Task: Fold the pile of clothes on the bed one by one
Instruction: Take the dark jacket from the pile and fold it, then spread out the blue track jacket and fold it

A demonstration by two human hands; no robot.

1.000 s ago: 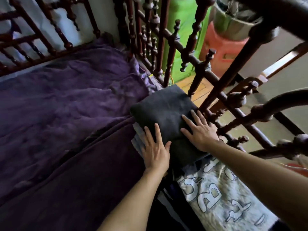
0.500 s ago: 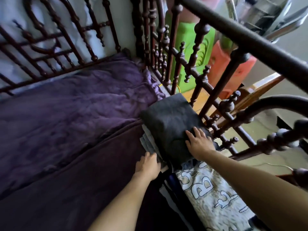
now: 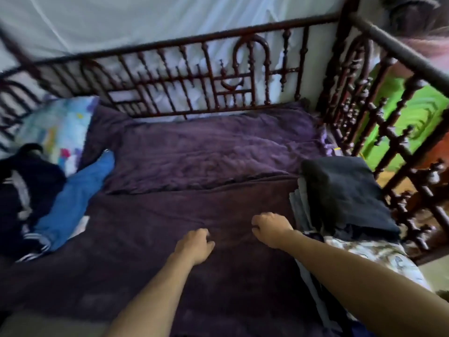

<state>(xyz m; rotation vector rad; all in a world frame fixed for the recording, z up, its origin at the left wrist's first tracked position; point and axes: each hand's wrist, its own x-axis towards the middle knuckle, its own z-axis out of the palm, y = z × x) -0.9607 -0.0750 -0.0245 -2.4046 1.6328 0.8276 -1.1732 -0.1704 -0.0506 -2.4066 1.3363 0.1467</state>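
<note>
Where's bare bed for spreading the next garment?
Free: dark bedcover between the blue garment and the folded stack, and the purple blanket behind it up to the back rail. Crowded: left edge, with the navy garment and pillow; right edge, the stack beside the side rail.

Taking in a dark purple blanket (image 3: 145, 251) spreading over the near half of the mattress, and meeting a lighter purple quilt (image 3: 218, 152) lying rumpled just behind it. Spotting a pillow (image 3: 60, 127) in a bright multicoloured print leaning in the far left corner. Following a dark red spindled back railing (image 3: 194, 76) running along the far edge, with white cloth (image 3: 121, 20) hanging behind it. Swinging right to a matching side railing (image 3: 388, 132), glimpsing something bright green (image 3: 418, 110) through its bars, everything there blurring too much for telling more.
</note>
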